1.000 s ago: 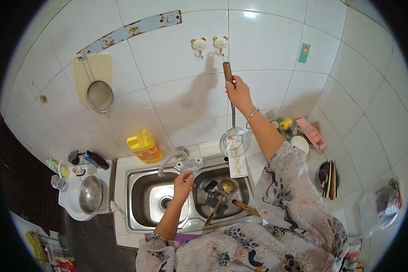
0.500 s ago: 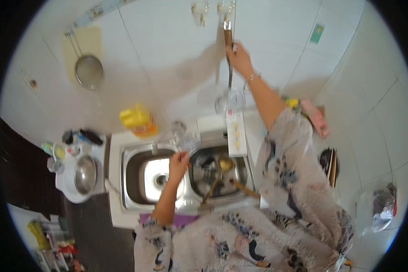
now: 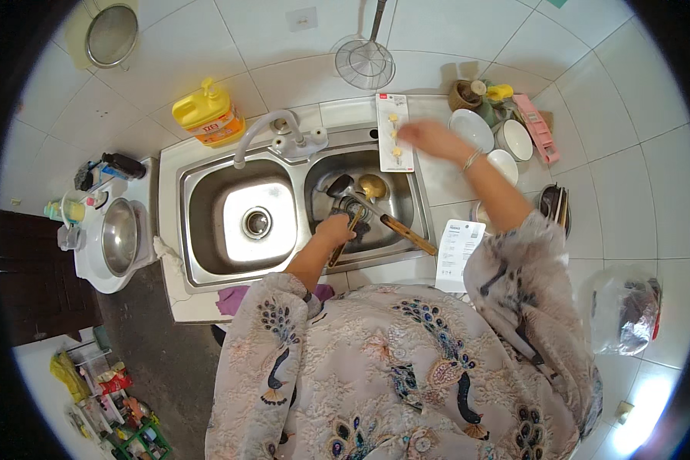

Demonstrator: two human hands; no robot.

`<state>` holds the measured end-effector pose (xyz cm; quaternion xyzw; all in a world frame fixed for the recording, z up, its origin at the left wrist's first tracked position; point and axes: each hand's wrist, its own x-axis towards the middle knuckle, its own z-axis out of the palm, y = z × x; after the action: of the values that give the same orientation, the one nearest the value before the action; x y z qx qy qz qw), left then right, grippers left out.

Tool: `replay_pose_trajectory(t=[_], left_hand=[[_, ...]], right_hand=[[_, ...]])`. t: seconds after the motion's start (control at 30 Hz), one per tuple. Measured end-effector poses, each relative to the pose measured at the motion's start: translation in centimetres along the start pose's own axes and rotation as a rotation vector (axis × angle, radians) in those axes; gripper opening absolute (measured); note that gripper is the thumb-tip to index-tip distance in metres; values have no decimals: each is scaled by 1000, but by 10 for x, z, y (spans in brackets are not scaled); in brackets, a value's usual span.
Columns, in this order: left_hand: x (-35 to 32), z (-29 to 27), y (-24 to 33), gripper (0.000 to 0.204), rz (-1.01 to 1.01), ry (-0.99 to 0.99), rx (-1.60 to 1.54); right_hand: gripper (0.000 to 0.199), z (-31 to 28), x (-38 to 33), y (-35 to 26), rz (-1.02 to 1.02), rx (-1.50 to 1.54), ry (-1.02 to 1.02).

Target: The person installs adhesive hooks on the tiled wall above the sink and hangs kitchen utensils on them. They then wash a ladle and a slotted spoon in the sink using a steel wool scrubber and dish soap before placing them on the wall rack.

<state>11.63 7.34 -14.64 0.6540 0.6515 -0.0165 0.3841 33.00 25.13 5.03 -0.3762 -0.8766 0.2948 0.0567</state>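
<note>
My left hand [image 3: 336,230] is closed round the wooden handle [image 3: 337,253] of a kitchen utensil in the right sink basin; which head belongs to it I cannot tell. Beside it, a wooden-handled ladle [image 3: 409,234] leans across the basin's front rim. A gold-coloured ladle bowl [image 3: 372,186] lies at the back of that basin. My right hand [image 3: 429,138], smeared by motion, hovers over the counter beside a white card with small yellow hooks [image 3: 395,150]. Behind it, a wire skimmer [image 3: 366,64] hangs against the tiled wall, its handle upward.
Left of the basin I work in is a second steel basin [image 3: 241,222], with a white faucet [image 3: 272,126] behind. A yellow jug [image 3: 211,115] stands at the back left. White bowls [image 3: 514,139] and a printed card [image 3: 458,253] sit on the right counter. A strainer [image 3: 112,35] hangs far left.
My right hand has let go of the skimmer's handle at the wall and come down over the counter. My left hand has moved down into the right basin and taken hold of a wooden handle.
</note>
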Motion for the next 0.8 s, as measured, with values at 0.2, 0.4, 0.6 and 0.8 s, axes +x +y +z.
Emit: replay_pose_trajectory(t=[0.2, 0.4, 0.6, 0.8], left_hand=[[-7, 2, 2, 36, -75, -70, 31], [-1, 19, -22, 31, 5, -175, 6], [-14, 14, -21, 21, 42, 50, -644], [-54, -19, -29, 17, -123, 39, -999]], right_hand=[[40, 142, -112, -3, 349, -553, -685], [33, 168, -126, 22, 317, -425, -600], [31, 133, -142, -9, 472, 301, -269], [32, 163, -158, -2, 495, 349, -129]])
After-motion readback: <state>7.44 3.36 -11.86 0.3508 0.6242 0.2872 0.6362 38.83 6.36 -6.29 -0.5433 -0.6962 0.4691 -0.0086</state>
